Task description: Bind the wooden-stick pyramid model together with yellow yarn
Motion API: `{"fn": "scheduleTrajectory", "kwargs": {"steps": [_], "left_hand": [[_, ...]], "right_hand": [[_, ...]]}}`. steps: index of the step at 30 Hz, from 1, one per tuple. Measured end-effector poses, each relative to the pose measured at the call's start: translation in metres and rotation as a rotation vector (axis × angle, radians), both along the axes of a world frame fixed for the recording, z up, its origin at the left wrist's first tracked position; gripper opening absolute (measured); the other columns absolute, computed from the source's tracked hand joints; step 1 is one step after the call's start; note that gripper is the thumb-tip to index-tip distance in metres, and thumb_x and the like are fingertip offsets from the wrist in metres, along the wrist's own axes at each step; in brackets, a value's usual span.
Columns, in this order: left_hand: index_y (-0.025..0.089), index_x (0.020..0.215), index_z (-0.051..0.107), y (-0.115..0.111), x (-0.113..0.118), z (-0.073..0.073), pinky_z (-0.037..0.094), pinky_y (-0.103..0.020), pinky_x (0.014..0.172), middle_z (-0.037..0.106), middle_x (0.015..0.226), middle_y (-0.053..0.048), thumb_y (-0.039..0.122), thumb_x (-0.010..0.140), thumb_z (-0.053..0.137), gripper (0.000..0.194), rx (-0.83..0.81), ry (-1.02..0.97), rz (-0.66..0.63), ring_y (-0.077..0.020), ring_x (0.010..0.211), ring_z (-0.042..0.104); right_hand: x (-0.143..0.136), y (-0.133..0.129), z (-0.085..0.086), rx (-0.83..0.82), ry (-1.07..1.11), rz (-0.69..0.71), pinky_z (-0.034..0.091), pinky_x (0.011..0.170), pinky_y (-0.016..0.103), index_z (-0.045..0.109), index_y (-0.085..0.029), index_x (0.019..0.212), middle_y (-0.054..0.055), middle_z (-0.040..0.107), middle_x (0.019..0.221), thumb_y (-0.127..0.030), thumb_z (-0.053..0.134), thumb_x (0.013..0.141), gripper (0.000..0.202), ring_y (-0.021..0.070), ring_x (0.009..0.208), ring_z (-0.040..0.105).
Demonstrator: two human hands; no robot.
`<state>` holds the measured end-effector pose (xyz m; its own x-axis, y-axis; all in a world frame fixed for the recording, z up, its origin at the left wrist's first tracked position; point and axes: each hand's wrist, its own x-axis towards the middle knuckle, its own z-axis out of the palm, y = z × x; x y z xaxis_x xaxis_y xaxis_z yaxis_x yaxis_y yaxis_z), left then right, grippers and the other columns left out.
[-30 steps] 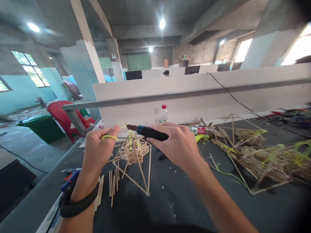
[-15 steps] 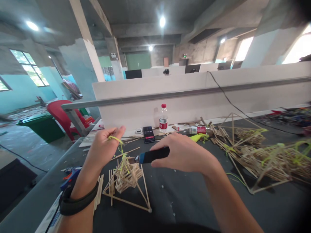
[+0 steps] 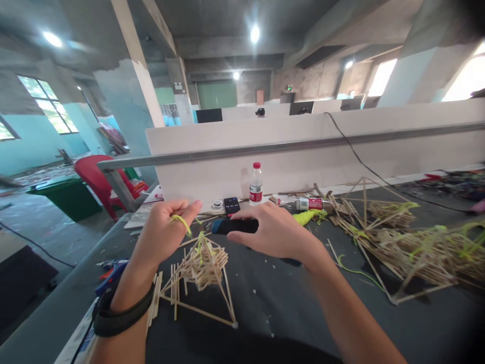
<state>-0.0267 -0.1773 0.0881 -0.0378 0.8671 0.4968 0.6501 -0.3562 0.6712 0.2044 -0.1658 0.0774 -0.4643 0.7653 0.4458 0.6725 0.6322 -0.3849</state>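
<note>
My left hand (image 3: 162,230) is closed, pinching a short yellow-green string (image 3: 182,223) whose end hangs loose by the fingers. My right hand (image 3: 280,232) wraps around the black and blue handle of a utility knife (image 3: 237,227), its tip pointing left; the blade is hard to make out. Just below both hands stands a small pyramid frame of thin wooden sticks (image 3: 206,270), with yellow string knotted at its peak and a stack of short sticks inside. Neither hand touches the frame. Loose sticks (image 3: 154,298) lie to its left.
Larger stick frames (image 3: 413,253) with yellow string fill the right side. Behind my hands are a phone (image 3: 231,206), an upright bottle (image 3: 256,184) and a bottle on its side (image 3: 305,203). A blue and orange tool (image 3: 109,277) lies left. A white partition (image 3: 212,177) bounds the back.
The knife has moved up and away from the pyramid's peak. The string between my left hand and the peak has parted, and my left hand has shifted slightly up and right.
</note>
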Motion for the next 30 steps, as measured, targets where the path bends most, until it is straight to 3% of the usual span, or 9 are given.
{"fn": "scheduleTrajectory", "kwargs": {"steps": [7, 17, 24, 30], "left_hand": [[0.022, 0.057, 0.021, 0.002, 0.000, 0.000, 0.023, -0.029, 0.049, 0.017, 0.057, 0.006, 0.044, 0.087, 0.058, 0.052, -0.013, 0.075, -0.055, -0.0124, 0.049, 0.023], [0.022, 0.060, 0.028, -0.005, 0.000, 0.005, 0.028, -0.029, 0.055, 0.026, 0.062, 0.003, 0.044, 0.094, 0.048, 0.046, -0.198, 0.255, -0.272, -0.0146, 0.057, 0.029], [0.022, 0.059, 0.033, -0.004, -0.014, 0.007, 0.029, -0.030, 0.055, 0.032, 0.062, 0.003, 0.042, 0.093, 0.051, 0.044, -0.146, 0.245, -0.174, -0.0145, 0.057, 0.032], [0.021, 0.059, 0.028, -0.012, 0.009, 0.006, 0.030, -0.028, 0.056, 0.032, 0.062, 0.003, 0.035, 0.095, 0.048, 0.044, -0.099, 0.285, -0.247, -0.0127, 0.058, 0.032]], "right_hand": [[0.003, 0.010, -0.007, -0.007, -0.001, -0.054, 0.048, 0.065, 0.036, 0.075, -0.033, 0.113, 0.006, 0.077, 0.095, -0.057, 0.061, 0.085, 0.040, 0.0263, 0.087, 0.068], [0.012, -0.002, 0.002, 0.038, -0.023, -0.108, 0.050, 0.066, 0.039, 0.075, -0.030, 0.113, 0.009, 0.077, 0.097, -0.055, 0.061, 0.086, 0.039, 0.0274, 0.083, 0.069], [0.021, -0.004, 0.006, 0.025, -0.040, -0.166, 0.050, 0.071, 0.043, 0.075, -0.031, 0.113, 0.008, 0.077, 0.093, -0.054, 0.065, 0.083, 0.040, 0.0313, 0.089, 0.068], [0.009, -0.004, 0.003, 0.000, -0.053, -0.113, 0.050, 0.072, 0.042, 0.074, -0.033, 0.114, 0.006, 0.077, 0.100, -0.053, 0.062, 0.086, 0.037, 0.0294, 0.090, 0.068]]}}
